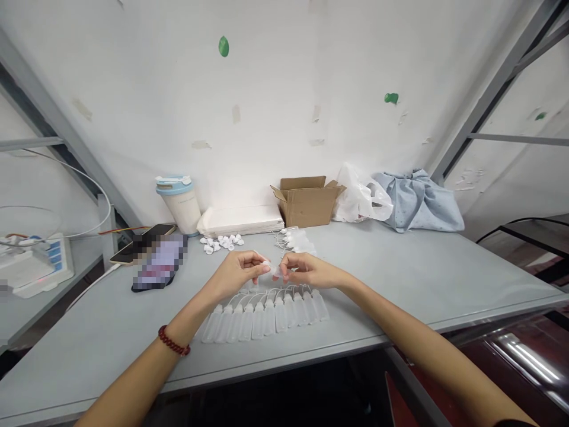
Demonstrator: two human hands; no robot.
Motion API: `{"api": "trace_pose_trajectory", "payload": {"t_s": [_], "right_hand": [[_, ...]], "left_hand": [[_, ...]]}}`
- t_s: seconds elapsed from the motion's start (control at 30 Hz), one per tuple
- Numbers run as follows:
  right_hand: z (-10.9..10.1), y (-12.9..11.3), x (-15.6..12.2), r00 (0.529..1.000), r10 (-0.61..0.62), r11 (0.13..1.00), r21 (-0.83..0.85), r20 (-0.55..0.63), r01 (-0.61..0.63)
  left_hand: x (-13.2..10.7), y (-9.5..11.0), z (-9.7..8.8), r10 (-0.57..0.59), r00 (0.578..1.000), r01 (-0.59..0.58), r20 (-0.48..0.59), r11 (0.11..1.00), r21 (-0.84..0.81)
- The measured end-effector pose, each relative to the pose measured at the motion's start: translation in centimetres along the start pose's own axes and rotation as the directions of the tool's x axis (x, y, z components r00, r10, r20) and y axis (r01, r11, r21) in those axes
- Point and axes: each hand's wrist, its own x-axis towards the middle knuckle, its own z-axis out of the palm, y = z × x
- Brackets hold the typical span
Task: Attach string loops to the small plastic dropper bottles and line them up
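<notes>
My left hand [240, 271] and my right hand [309, 270] meet above the table, fingertips closed in pinches on a small translucent plastic bottle [272, 270]. Most of it is hidden by my fingers, so its exact shape cannot be made out. Below my hands lies a row of several translucent squeeze bottles [258, 323] with pale nozzles and thin curved tubes. Just behind my right hand, a few similar bottles [299, 239] lie together. A loose pile of small white caps [222, 242] sits beyond my left hand.
Along the wall stand a blue-lidded cup [181, 204], a white paper stack [242, 220], an open cardboard box [309, 204], a white plastic bag [358, 196] and a blue cloth bundle [420, 201]. At left lie a phone [163, 229] and a purple-topped item [160, 261].
</notes>
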Motion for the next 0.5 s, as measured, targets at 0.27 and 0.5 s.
{"api": "trace_pose_trajectory", "payload": {"t_s": [0.27,0.5], "right_hand": [[0.1,0.4,0.0,0.997,-0.028,0.999,-0.033,-0.067,0.025],[0.7,0.8,0.1,0.997,-0.006,1.0,-0.024,-0.076,0.004]], "left_hand": [[-0.2,0.2,0.1,-0.043,0.995,0.04,0.085,0.999,0.035],[-0.4,-0.1,1.0,0.048,0.998,-0.051,0.045,0.995,0.082]]}}
